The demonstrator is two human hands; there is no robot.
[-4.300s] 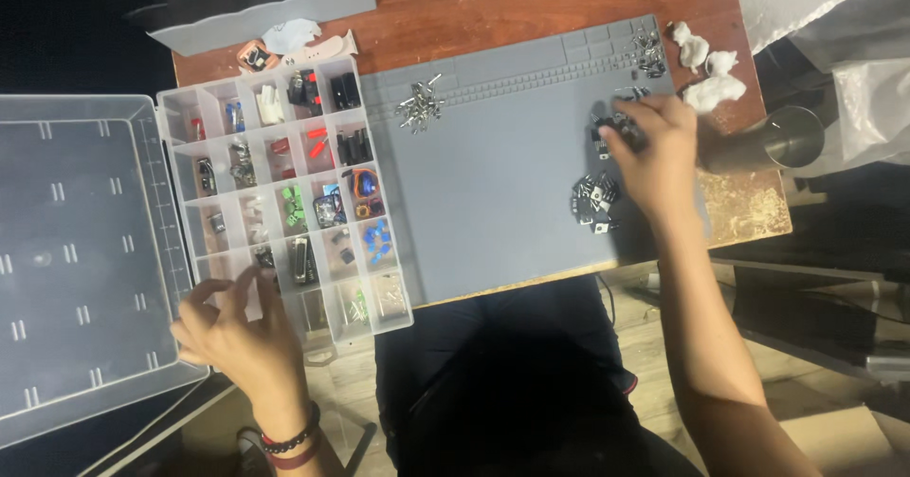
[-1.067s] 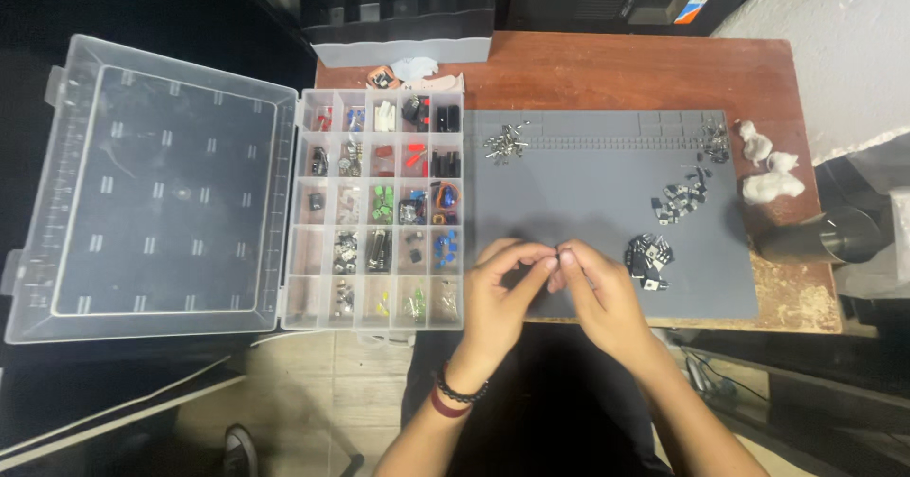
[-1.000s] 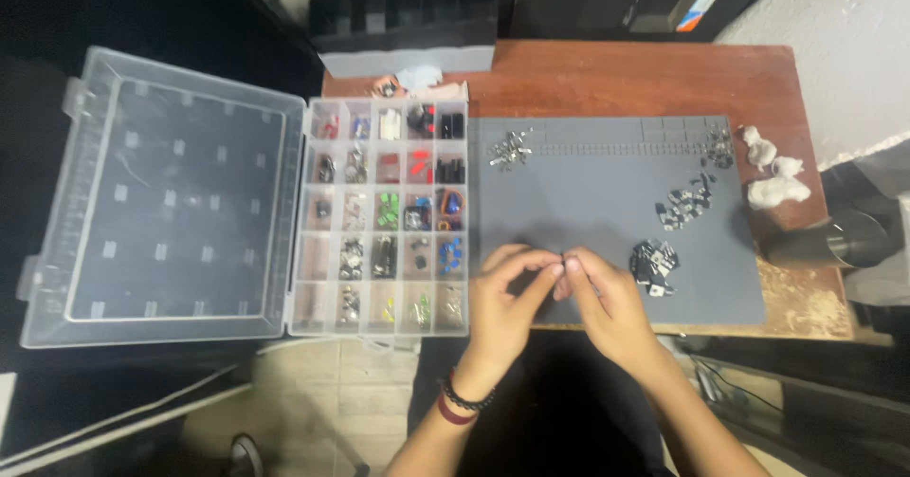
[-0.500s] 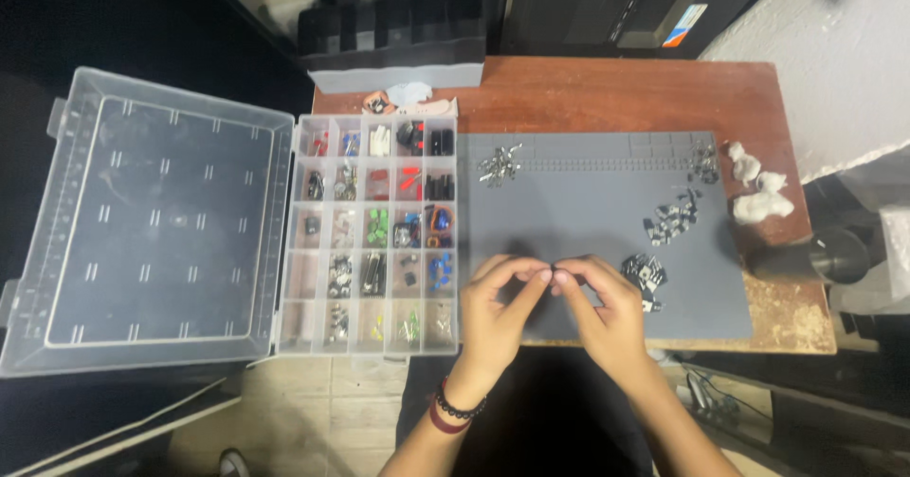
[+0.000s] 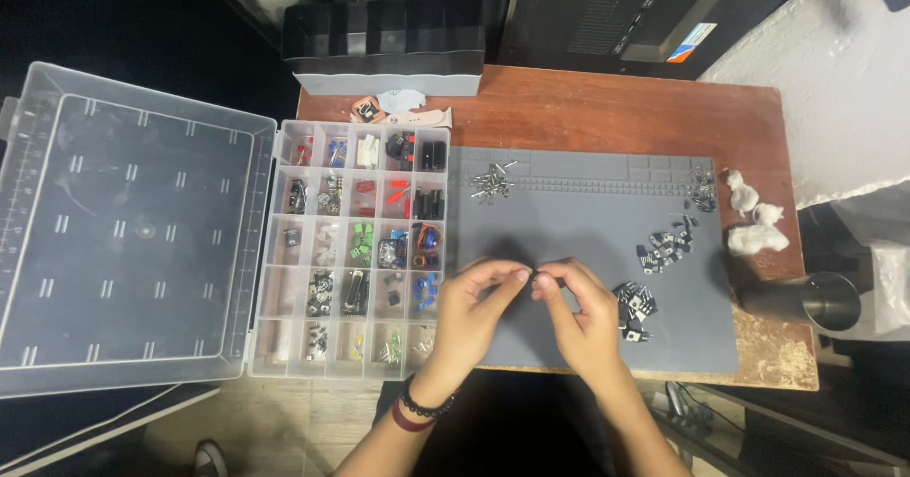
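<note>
Right now both hands are meeting low in the middle of the frame, over the grey mat [image 5: 588, 240]. The left hand [image 5: 471, 313] and the right hand [image 5: 586, 313] are pinching one tiny dark part [image 5: 533, 277] between their fingers, and the fingers are closing tight on it. The part is too small to tell what it is.

Some sorting is looking done. Little piles of parts are lying on the mat: a silvery pile [image 5: 491, 185] near the upper left of the mat, and black piles [image 5: 664, 247] toward the right. Many parts are sitting in the box [image 5: 360, 249] on the left, with its clear lid [image 5: 128, 230] lying open. So more sorting is likely waiting. White fluffy lumps [image 5: 754, 221] are resting on the counter [image 5: 607, 112] at the right.
</note>
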